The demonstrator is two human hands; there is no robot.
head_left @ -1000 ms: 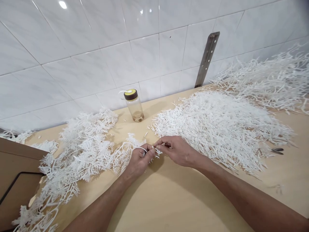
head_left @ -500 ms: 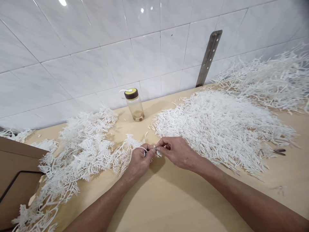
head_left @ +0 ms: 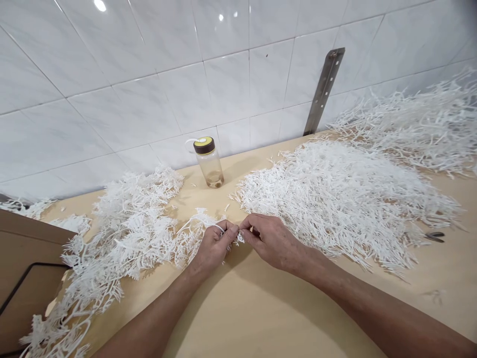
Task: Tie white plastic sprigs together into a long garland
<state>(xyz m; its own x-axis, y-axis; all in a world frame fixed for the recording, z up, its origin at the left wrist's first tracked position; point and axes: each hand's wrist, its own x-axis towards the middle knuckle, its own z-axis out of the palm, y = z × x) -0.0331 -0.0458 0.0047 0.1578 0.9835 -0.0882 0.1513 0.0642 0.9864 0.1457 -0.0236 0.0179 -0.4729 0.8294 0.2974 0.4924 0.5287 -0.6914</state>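
My left hand [head_left: 218, 242] is closed on a white branching strand [head_left: 217, 226], which runs over its fingers toward the left pile. Fingertips of my right hand [head_left: 269, 241] pinch at a small white tip [head_left: 239, 238] of that piece, close against the left thumb. Both hands meet above the wooden table [head_left: 238, 318]. Left of them spreads a tangled pile of white branched pieces [head_left: 149, 233]. On the right lies a wide heap of thin white pieces [head_left: 335, 194]. What exactly sits between the fingertips is mostly hidden.
A clear bottle [head_left: 210, 166] with a dark and yellow lid stands behind my hands. At the right lie small dark scissors [head_left: 435, 236]. More white strands [head_left: 421, 124] are at the back right. A cardboard box [head_left: 30, 273] stands at the left edge; a metal bracket [head_left: 323, 92] is against the tiled wall.
The strand at my left hand now arcs farther out to the left. Both hands have shifted very slightly, and the small white tip hangs a little further left.
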